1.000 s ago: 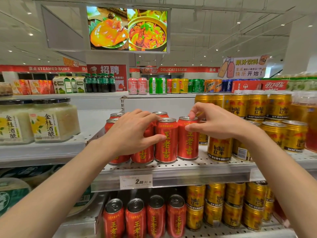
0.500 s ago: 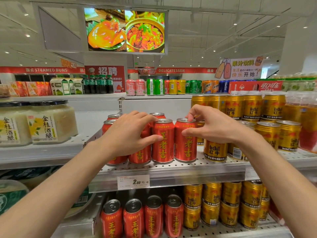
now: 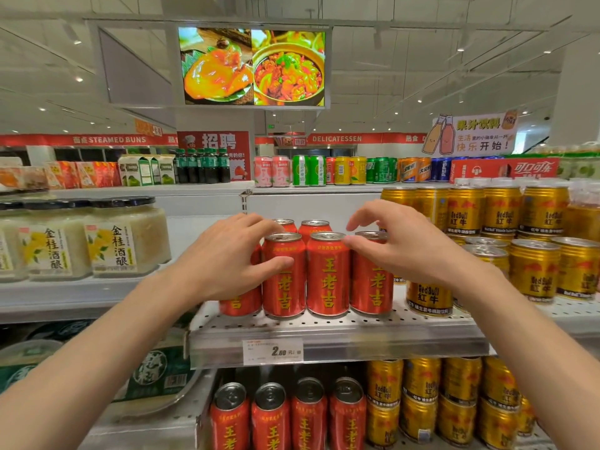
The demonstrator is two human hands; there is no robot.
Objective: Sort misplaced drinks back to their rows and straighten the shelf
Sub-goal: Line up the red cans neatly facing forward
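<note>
From the head camera I see red cans [image 3: 328, 274] with yellow Chinese characters and silver tops, standing upright on the perforated metal shelf [image 3: 324, 324]. I count four in the front row and two tops showing behind; the leftmost front can is mostly hidden by my left hand [image 3: 224, 258]. Its fingers curl over the cans' tops and its thumb presses the face of the second can, so it grips that end of the row. My right hand [image 3: 406, 251] hovers at the rightmost red can, fingers curled and spread, thumb tip touching the can's rim; whether it truly grips I cannot tell.

Just right of the red row stand gold cans [image 3: 532, 271], too many and too overlapped for a sure count. Below, four more red cans [image 3: 289, 417] sit beside stacked gold ones. A price tag [image 3: 272, 351] hangs on the shelf edge. Left, jars [image 3: 126, 235] of pale rice stand on a neighbouring shelf.
</note>
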